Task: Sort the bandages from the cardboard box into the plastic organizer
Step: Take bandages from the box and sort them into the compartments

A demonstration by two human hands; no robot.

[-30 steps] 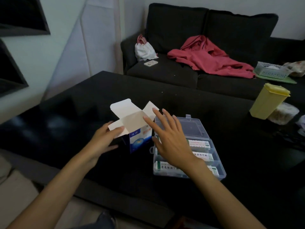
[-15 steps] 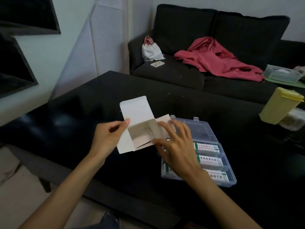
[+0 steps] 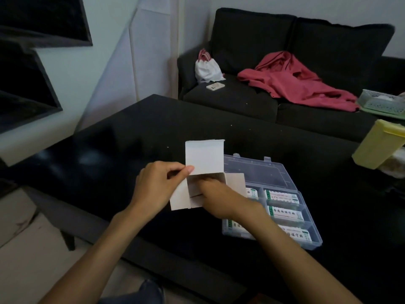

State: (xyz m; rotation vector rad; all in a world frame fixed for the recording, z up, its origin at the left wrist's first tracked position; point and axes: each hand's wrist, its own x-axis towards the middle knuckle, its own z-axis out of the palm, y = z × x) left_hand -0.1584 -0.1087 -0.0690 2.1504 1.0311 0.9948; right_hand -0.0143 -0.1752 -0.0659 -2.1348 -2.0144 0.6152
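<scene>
- Bandages [image 3: 281, 196] in white, green-striped packs lie in the compartments of the plastic organizer [image 3: 306, 227], which sits open on the black tabletop [image 3: 131, 137], its clear lid [image 3: 256, 172] laid flat on the far side.
- Just left of the organizer, and overlapping its near-left corner from where I stand, the cardboard box [image 3: 205, 159] is held up off the tabletop with its mouth tipped toward the person and its white flaps spread.
- The left hand [image 3: 156, 187] grips the box by its left side, thumb pinched against the tall far flap.
- The right hand [image 3: 221, 199] reaches into the mouth of the box; its fingers are out of sight inside, so I cannot tell whether they are closed on anything.
- What is inside the box is hidden by that hand.
- At the right edge of the tabletop stands a yellow-green lidded container [image 3: 377, 145].
- Beyond the tabletop is a dark sofa [image 3: 252, 36] carrying a red garment [image 3: 295, 80], a white drawstring bag [image 3: 207, 68], a phone [image 3: 215, 86] and, at far right, a pale green basket [image 3: 383, 102].
</scene>
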